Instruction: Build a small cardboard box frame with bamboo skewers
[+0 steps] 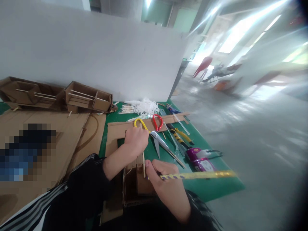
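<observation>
My left hand (137, 141) is closed round a thin wooden stick (143, 163), which slants down out of the fist. A yellow pencil (192, 175) with dark dots is gripped in my right hand (166, 181); its point is close to the stick's lower end, and I cannot tell whether they touch. Under both hands stands a small cardboard box (131, 184), partly hidden by them. Just beyond the left fist lie scissors (157, 138) with one yellow and one red handle, their blades apart.
Pliers (181, 136) and a purple glue gun (199, 158) lie on the green table (216, 189) to the right. Behind are white string (146, 107) and a cardboard strip (120, 126). Cardboard compartments (88, 96) stand by the white partition (96, 54). A cardboard sheet (64, 128) covers the left.
</observation>
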Motion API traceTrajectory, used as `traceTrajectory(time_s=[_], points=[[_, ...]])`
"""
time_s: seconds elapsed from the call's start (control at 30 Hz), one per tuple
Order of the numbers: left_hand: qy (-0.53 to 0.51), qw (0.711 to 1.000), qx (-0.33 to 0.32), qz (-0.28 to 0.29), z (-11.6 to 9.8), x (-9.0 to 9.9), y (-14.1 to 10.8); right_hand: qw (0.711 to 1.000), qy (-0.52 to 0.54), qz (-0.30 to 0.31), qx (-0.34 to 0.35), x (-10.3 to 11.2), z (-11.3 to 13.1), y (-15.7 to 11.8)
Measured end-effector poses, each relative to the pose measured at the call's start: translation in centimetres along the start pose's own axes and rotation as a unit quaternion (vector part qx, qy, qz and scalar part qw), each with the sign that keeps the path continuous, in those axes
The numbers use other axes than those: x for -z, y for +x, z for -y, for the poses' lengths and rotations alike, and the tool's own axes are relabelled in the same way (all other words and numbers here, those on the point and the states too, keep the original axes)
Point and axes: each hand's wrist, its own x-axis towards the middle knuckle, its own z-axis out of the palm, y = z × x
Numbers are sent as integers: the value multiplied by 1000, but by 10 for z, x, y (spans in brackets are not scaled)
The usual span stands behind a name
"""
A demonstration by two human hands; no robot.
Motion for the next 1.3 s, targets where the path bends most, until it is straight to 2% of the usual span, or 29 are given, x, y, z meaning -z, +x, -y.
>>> traceTrajectory(time_s=[0.3, 0.63, 0.87, 1.13, 1.3], points=[[3, 1000, -3, -2, 1, -1, 0, 1000, 15, 15, -18, -1, 0, -1], [4, 1000, -2, 7, 1, 1, 0, 1000, -8, -3, 11, 1, -2, 0], [5, 1000, -9, 16, 2, 3, 0, 1000, 13, 23, -14, 0, 0, -2], [9, 1000, -12, 19, 3, 1, 2, 999, -21, 8, 31, 2, 1, 1], [13, 1000, -11, 23, 3, 2, 1, 1000, -2, 12, 4, 1, 0, 1]])
